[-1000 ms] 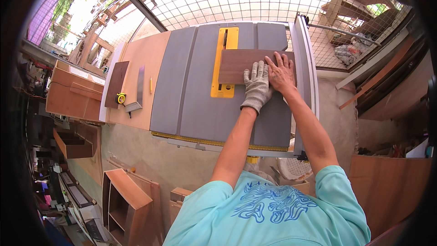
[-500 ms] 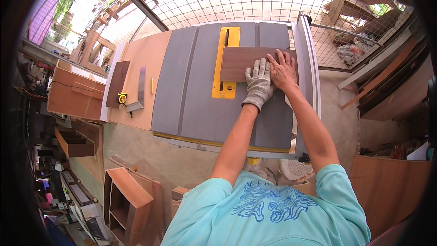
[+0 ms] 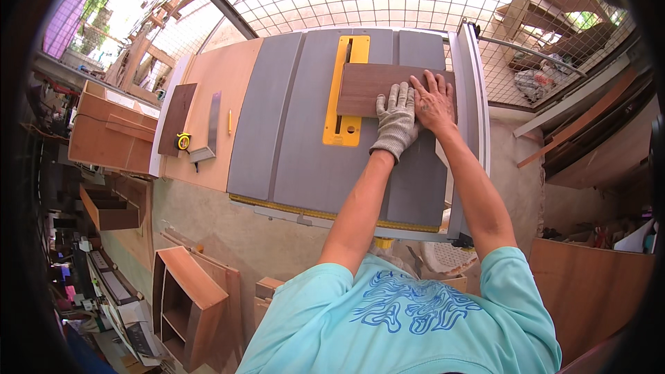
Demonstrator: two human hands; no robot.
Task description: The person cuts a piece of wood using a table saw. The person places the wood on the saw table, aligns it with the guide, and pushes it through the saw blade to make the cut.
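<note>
A dark brown wooden board (image 3: 364, 83) lies flat on the grey table saw top (image 3: 305, 131). Its left end overlaps the yellow insert plate (image 3: 332, 128), covering part of the slot. My left hand (image 3: 397, 121), in a grey knit glove, presses on the board's near side with fingers stretched out. Just beside it, my bare right hand (image 3: 435, 105) rests flat on the right part of the board, fingers a little apart. The two hands touch or nearly touch. Alongside the board's right end runs the pale metal fence rail (image 3: 474, 97).
On the plywood side table (image 3: 201, 125) lie a brown wood strip (image 3: 177, 114), a yellow tape measure (image 3: 183, 140), a try square (image 3: 206, 149) and a yellow pencil (image 3: 230, 122). Wire mesh (image 3: 332, 0) stands beyond the saw. Wooden boxes (image 3: 190, 301) sit on the floor at lower left.
The board and both hands have slid slightly forward, away from me, along the yellow insert plate. The whole view has also shifted a little.
</note>
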